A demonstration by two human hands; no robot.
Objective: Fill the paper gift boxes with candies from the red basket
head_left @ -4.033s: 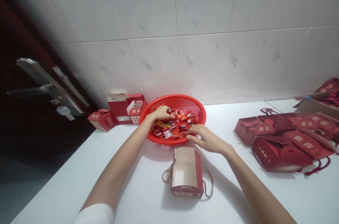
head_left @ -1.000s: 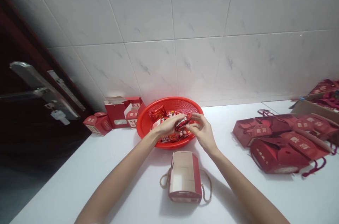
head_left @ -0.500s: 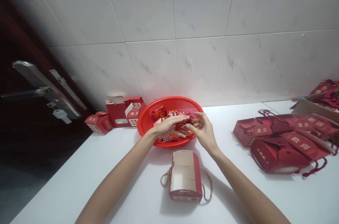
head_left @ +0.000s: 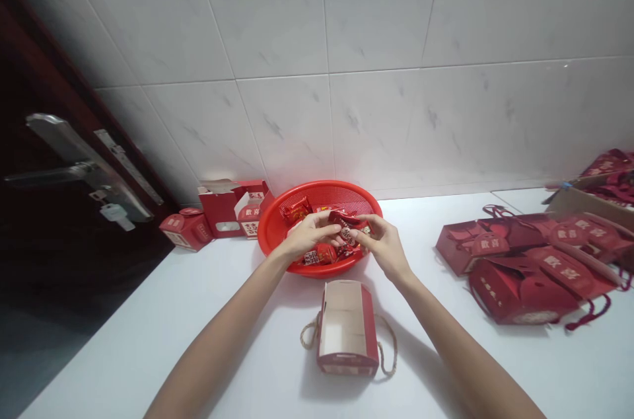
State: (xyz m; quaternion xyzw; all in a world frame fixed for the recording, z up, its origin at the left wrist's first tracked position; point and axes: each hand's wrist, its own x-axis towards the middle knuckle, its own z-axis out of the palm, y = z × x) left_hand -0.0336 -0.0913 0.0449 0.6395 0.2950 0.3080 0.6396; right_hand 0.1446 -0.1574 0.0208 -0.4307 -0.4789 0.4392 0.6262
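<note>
Over a red plastic basket of red wrapped packets, my left hand and my right hand are close together. Both hold red packets between thumb and fingers; how many packets is hard to make out. Part of the basket's contents is hidden beneath my hands. Nearer to me, between my forearms, a red and cream box with twine handles at its sides lies on the white table.
At the back left, small red boxes stand by an open red carton. Several red gift boxes with cord handles lie on the right, beside a cardboard box. A tiled wall rises behind; a dark door with a handle is left.
My hands have changed their grip over the basket. The fingers of my left hand have drawn in, and the packets now show more clearly between both hands.
</note>
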